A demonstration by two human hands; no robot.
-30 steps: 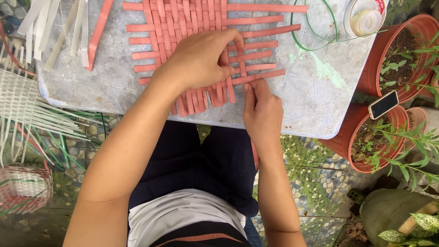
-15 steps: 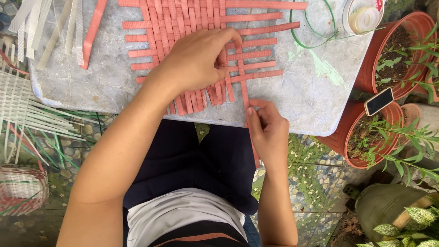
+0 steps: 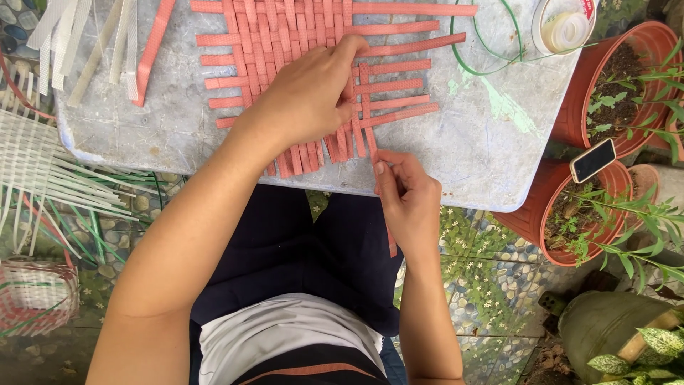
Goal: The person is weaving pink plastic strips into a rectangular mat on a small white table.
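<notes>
A woven mat of salmon-pink strips lies on a grey table. My left hand presses flat on the mat's near part, fingertips at the weave's right side. My right hand sits at the table's front edge, pinching one vertical pink strip that runs up into the weave; its loose end hangs below the hand over my dark trousers.
Loose white and pink strips lie at the table's left. A green wire loop and a tape roll in a clear tub sit at the right. Terracotta plant pots, one bearing a phone, stand right. White woven work lies left.
My right hand has drawn back from the mat to the table's front edge, pulling the pink strip toward me. My left hand has stayed pressed on the weave.
</notes>
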